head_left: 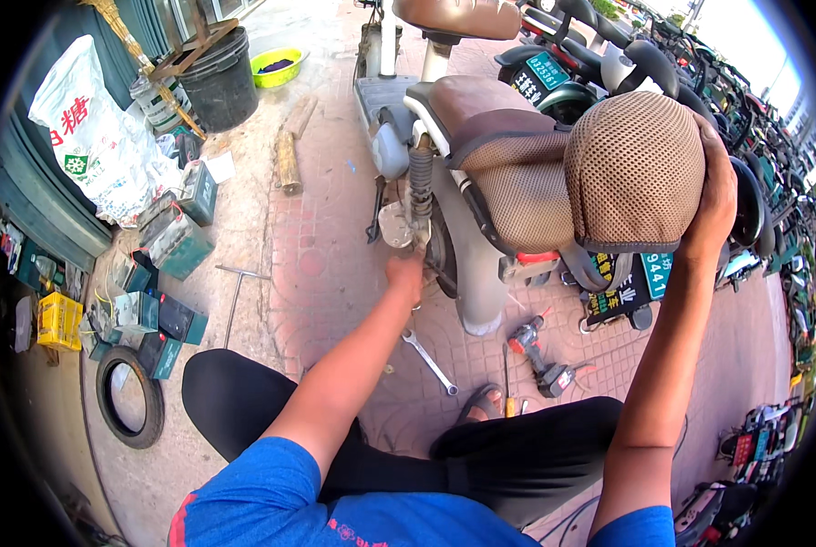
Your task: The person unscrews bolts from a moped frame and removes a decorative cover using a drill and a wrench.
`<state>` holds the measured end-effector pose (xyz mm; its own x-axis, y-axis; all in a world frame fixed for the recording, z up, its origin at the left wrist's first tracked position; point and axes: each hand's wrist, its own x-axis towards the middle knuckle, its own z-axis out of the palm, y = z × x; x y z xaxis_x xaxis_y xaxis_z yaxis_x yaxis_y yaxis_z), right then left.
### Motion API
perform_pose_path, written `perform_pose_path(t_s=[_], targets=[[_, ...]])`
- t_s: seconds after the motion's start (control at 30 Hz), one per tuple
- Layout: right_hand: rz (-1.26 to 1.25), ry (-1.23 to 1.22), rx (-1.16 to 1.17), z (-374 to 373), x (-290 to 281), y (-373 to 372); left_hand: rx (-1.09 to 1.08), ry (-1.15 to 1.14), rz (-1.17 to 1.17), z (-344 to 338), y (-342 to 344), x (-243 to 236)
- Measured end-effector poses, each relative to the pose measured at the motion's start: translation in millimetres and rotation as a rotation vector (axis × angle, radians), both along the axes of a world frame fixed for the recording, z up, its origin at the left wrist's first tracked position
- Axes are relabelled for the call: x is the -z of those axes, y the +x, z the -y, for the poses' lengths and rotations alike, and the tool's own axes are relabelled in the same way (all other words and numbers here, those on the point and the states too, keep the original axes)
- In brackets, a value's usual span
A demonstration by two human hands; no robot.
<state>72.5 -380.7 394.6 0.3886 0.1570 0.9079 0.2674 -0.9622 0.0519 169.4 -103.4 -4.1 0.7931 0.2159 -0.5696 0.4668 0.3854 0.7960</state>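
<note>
An electric scooter (pixel 476 264) stands in front of me, its rear end turned my way. My right hand (pixel 713 196) curves around the right side of the brown mesh-covered backrest (pixel 636 169) and holds it. Low at the scooter's left rear, my left hand (pixel 405 276) is closed by the lower end of the shock absorber (pixel 421 182), just below a dusty round metal part (pixel 395 224). What its fingers grip is hidden. On the paving below lie a combination wrench (pixel 431 363), a cordless drill (pixel 540 357) and a screwdriver (pixel 508 383) with a yellow handle.
A T-handled tool (pixel 235 301) lies to the left. Several batteries (pixel 178 242), a loose tire (pixel 130 397), a white sack (pixel 107 137), a black bucket (pixel 221 87) and a yellow-green basin (pixel 277 67) stand farther left. Parked scooters (pixel 563 77) crowd the right.
</note>
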Motion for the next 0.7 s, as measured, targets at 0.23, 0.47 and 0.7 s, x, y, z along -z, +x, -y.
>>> perform_pose_path(t_s=[0.23,0.47,0.7], targets=[[-0.009,0.03,0.024,-2.7,-1.3,1.7,0.044,-0.232,-0.055,-9.3,-9.5,-1.0],[-0.059,0.133,-0.014,-7.7,-2.6,-1.9,0.046,0.105,0.185,2.7,-28.7,0.6],[-0.073,0.159,-0.013,-6.2,-0.3,-4.2,-0.078,0.476,0.123,-22.1,-24.9,28.5]])
